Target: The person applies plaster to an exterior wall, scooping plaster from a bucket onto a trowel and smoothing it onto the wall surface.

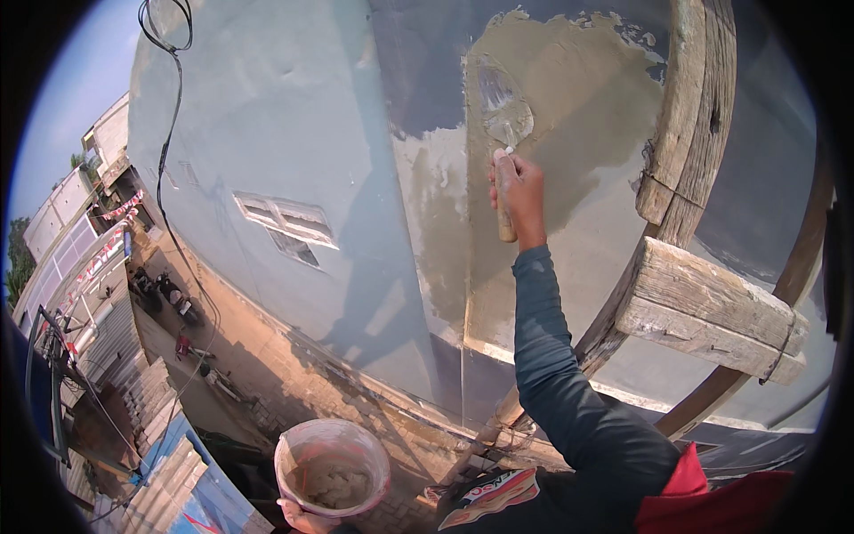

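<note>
My right hand (519,191) is closed round the wooden handle of a plastering trowel (507,111), my arm stretched up to the wall. The mortar-smeared blade lies against a patch of wet grey-brown plaster (578,84), near that patch's left edge. Low in the view, my left hand (305,518) grips the near side of a pinkish-white bucket (286,463). Inside the bucket is a heap of wet mortar (336,485). Part of the left hand is cut off by the lower edge, with its fingers on the bucket's outside.
Weathered timber scaffolding (712,303), tied with wire, stands close on the right. A pale blue wall (285,116) with a small vent opening (285,227) runs along the left. Far below lies a paved alley (240,329) with parked motorbikes (178,298). A black cable (165,151) hangs at left.
</note>
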A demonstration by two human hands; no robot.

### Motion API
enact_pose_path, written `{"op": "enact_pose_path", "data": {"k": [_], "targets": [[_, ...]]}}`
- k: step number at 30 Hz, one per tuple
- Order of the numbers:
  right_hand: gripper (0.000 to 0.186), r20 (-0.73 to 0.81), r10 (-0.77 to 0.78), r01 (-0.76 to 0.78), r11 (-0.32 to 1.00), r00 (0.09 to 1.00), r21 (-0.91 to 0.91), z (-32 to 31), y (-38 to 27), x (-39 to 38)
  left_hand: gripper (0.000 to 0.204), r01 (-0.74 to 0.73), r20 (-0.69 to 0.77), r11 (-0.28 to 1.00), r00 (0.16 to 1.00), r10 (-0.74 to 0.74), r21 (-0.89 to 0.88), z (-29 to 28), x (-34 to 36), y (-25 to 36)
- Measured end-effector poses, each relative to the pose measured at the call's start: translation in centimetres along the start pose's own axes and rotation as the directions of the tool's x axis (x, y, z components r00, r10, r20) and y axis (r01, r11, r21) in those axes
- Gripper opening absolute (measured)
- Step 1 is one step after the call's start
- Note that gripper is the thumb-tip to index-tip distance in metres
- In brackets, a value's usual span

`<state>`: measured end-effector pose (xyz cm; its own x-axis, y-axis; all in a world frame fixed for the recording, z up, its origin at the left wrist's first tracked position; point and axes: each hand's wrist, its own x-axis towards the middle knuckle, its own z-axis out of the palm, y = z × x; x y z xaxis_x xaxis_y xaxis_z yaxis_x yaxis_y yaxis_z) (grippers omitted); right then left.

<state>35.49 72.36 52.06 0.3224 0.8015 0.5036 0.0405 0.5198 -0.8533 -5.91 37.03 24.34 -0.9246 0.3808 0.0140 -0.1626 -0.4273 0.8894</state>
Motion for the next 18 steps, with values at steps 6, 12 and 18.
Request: {"op": "enact_pose_path", "data": {"k": [6, 12, 18], "targets": [[0.037, -0.176, -0.092, 0.081, 0.994, 0.980, -0.067, 1.7, 1.0, -2.9, 0.049, -0.014, -0.027, 1.000, 1.000, 0.014, 0.021, -1.5, 0.6, 0.7], [0.037, -0.136, 0.007, -0.005, 1.000, 0.991, 0.014, 3.2, 0.5, -2.2, 0.049, -0.009, -0.041, 0.999, 0.999, 0.011, 0.042, -1.2, 0.8, 0.9], [0.037, -0.182, 0.007, -0.025, 0.995, 0.983, -0.100, 1.2, 1.6, -2.3, 0.049, 0.001, -0.027, 0.999, 1.000, 0.000, 0.046, 0.0, 0.8, 0.4]]}}
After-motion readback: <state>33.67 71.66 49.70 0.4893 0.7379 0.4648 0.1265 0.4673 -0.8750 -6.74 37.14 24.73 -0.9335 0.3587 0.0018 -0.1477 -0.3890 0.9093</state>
